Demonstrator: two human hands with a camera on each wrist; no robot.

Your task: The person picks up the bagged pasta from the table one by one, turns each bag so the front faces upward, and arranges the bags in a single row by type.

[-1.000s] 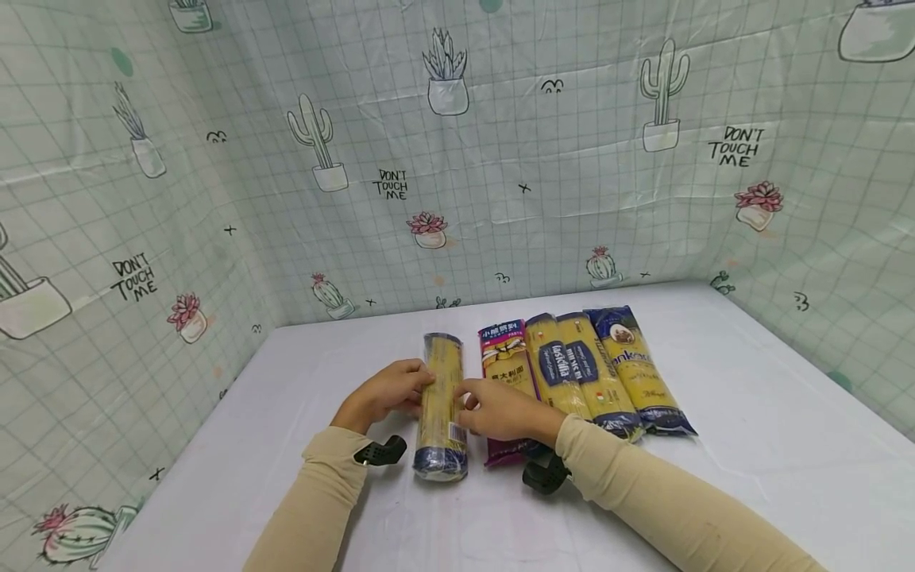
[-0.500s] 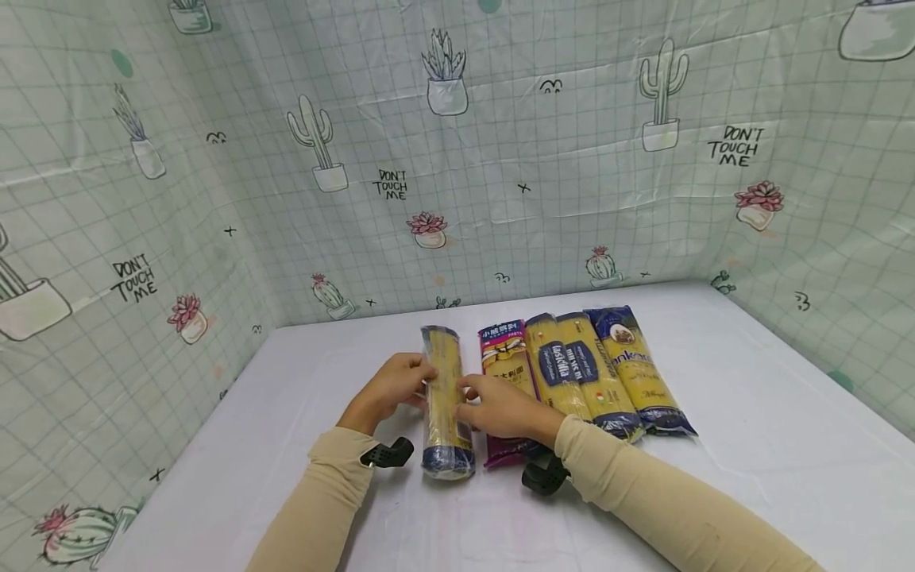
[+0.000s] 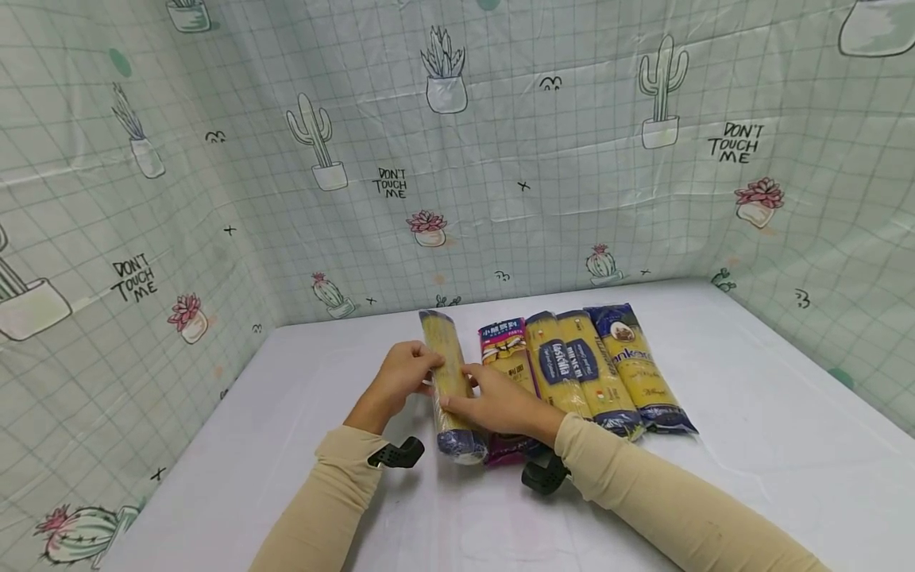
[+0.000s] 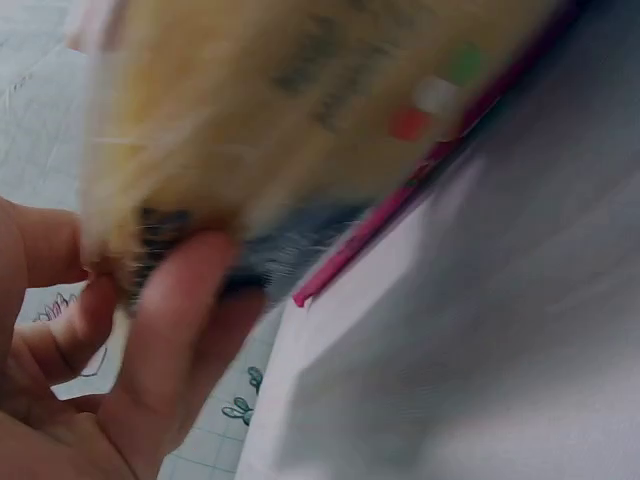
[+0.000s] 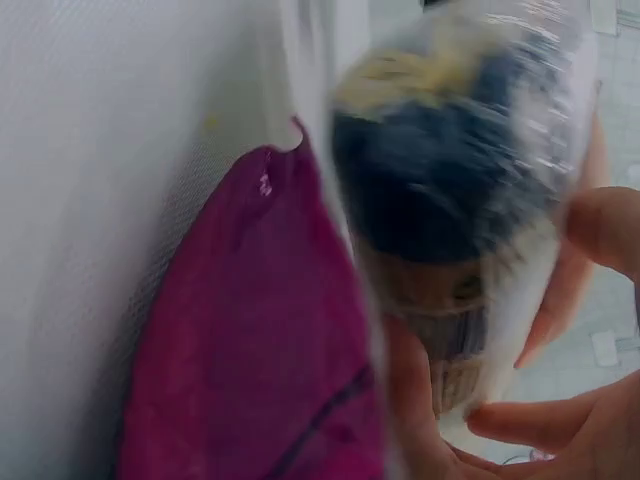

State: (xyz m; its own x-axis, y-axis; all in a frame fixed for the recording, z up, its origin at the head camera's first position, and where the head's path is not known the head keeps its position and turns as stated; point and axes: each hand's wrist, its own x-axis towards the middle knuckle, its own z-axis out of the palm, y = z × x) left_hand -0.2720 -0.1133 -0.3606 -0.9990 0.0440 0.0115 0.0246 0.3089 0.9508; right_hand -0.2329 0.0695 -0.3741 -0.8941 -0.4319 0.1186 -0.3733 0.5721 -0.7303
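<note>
A pack of spaghetti (image 3: 445,338) in clear plastic with dark blue ends is held between both hands, tilted, its near end close beside the pink pasta pack. My left hand (image 3: 399,380) pinches its left side, thumb on top; in the left wrist view the fingers (image 4: 165,310) grip near a blue end. My right hand (image 3: 500,403) grips its right side, with the thumb across the front. In the right wrist view, the pack's blue end (image 5: 430,180) overlaps the hand beyond. The pink pasta pack (image 3: 503,338) lies partly hidden under the right hand.
Right of the pink pack, two yellow spaghetti packs (image 3: 557,389) (image 3: 600,373) with blue labels lie side by side on the white table (image 3: 343,349). A dark blue and yellow pasta pack (image 3: 639,369) ends the row. A printed cloth (image 3: 500,159) hangs behind.
The spaghetti pack has been turned about its length and moved right and away, toward the pink pack, and now tilts more. Both hands have stayed on it, the left shifting right with it.
</note>
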